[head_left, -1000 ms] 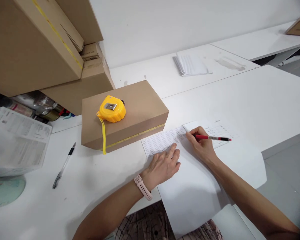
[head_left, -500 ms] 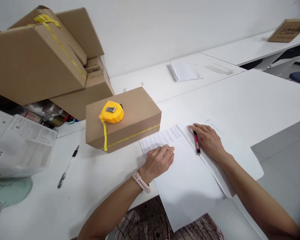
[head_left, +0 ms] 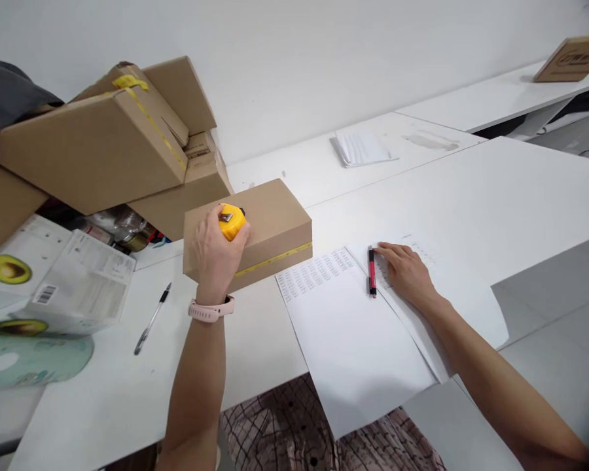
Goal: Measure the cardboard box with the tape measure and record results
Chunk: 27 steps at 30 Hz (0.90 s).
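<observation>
My left hand [head_left: 216, 250] is closed around a yellow tape measure [head_left: 232, 222] on top of a brown cardboard box [head_left: 275, 208]. A yellow strip [head_left: 275, 257] runs along the box's front side. My right hand [head_left: 408, 271] lies flat with fingers stretched over the right-hand page of the open papers. Just left of its fingertips rests a red and black pen [head_left: 372, 273], which the hand does not grip. Rows of small print or writing fill the top of the left sheet [head_left: 353, 353]; the rest of that sheet is blank.
Larger cardboard boxes [head_left: 93, 150] are stacked at the back left. A white carton with avocado pictures [head_left: 78, 288] and a pale green object [head_left: 39, 360] stand at the left. A clear pen [head_left: 152, 320] lies on the table. Farther back are a paper stack [head_left: 363, 147] and a small carton [head_left: 569, 60].
My left hand has moved from the left sheet up and left onto the box and taken hold of the tape measure. The red pen has shifted slightly left; my right hand stays on the page.
</observation>
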Each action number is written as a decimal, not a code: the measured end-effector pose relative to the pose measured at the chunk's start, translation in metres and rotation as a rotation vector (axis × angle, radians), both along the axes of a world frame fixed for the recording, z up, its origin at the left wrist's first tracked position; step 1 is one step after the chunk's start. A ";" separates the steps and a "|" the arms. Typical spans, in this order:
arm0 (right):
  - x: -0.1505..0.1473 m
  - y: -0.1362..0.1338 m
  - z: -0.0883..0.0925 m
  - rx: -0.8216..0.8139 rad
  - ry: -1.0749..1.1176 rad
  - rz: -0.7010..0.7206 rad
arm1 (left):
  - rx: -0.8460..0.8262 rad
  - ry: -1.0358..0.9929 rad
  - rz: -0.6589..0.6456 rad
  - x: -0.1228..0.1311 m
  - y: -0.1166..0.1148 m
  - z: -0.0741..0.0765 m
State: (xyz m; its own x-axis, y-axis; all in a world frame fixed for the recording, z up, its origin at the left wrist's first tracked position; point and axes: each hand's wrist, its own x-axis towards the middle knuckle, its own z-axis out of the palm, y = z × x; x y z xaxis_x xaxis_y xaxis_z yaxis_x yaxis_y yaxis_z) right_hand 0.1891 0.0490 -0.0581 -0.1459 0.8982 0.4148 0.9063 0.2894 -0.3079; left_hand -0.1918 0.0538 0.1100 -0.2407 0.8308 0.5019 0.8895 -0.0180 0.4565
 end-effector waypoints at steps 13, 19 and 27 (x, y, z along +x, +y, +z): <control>-0.061 -0.074 0.096 -0.328 0.761 0.286 | -0.437 -0.730 -0.682 0.045 -0.135 -0.024; -0.100 -0.107 0.113 -1.006 0.983 0.690 | -0.665 -0.758 -0.694 0.047 -0.172 -0.044; -0.101 -0.055 0.133 -0.814 1.026 0.550 | -0.435 -0.931 -0.427 -0.023 -0.161 -0.022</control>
